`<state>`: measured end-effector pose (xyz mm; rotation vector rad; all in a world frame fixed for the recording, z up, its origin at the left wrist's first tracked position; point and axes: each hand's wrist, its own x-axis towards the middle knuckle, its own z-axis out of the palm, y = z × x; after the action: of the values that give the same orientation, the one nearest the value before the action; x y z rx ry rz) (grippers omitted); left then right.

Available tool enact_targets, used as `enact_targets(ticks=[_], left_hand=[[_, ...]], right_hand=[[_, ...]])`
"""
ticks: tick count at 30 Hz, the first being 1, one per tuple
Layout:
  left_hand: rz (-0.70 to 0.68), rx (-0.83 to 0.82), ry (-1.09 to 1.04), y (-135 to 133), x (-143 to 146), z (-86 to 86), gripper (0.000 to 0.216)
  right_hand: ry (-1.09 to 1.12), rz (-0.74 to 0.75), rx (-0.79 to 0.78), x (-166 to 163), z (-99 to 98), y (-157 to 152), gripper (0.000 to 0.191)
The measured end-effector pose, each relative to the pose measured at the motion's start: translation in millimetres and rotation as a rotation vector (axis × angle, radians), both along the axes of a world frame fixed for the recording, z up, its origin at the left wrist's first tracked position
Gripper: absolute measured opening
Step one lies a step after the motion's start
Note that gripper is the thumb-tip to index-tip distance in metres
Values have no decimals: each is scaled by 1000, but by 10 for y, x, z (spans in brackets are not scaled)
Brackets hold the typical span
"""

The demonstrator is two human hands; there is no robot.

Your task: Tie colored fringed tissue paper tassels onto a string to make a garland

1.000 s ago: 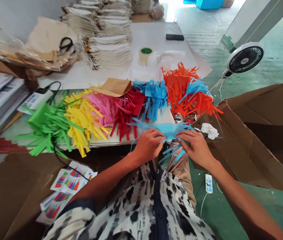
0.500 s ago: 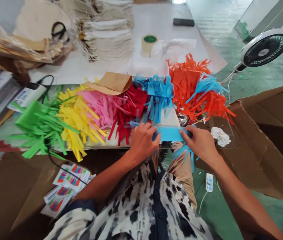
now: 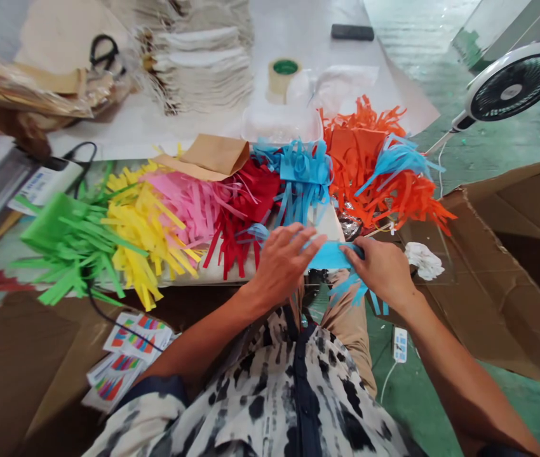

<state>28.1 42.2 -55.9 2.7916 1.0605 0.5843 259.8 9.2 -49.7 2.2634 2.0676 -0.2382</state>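
A blue piece of tissue paper point(image 3: 330, 256) with a fringed end hangs at the table's front edge, over my lap. My right hand point(image 3: 385, 268) is closed on its right end, the thumb on top and fringe strips dangling below. My left hand point(image 3: 283, 261) lies at the other end, fingers extended and touching or just over the paper. Beyond my hands are fringed tissue paper bundles: green point(image 3: 67, 238), yellow point(image 3: 139, 235), pink point(image 3: 189, 203), dark red point(image 3: 251, 197), blue point(image 3: 304, 168) and orange point(image 3: 356, 152). A folded brown paper piece point(image 3: 220, 155) rests on the pink and red ones.
A tape roll point(image 3: 283, 79), a clear plastic tray point(image 3: 279, 124) and stacked off-white bundles point(image 3: 203, 70) are farther back. To the right stand a fan point(image 3: 513, 89) and an open cardboard box point(image 3: 493, 279). Printed cards point(image 3: 127, 355) lie in a box at lower left.
My left hand has opened from its grip on the blue paper, its fingers now stretched out to the right. My right hand keeps its hold. The view has shifted slightly.
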Motion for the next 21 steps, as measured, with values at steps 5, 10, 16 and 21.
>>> enact_targets(ticks=[5,10,16,21], left_hand=[[-293,-30,4,-132,83,-84,38],[-240,-74,40,-224,99,-106,49],[-216,-37,42,-255,126,-155,45],[-221,-43,-35,-233,-51,-176,35]], right_hand=[[-22,-29,-12,-34,39,38,39],[-68,-31,321,100,147,-71,31],[40,419,419,67,51,-537,44],[75,435,415,100,-184,-644,39]])
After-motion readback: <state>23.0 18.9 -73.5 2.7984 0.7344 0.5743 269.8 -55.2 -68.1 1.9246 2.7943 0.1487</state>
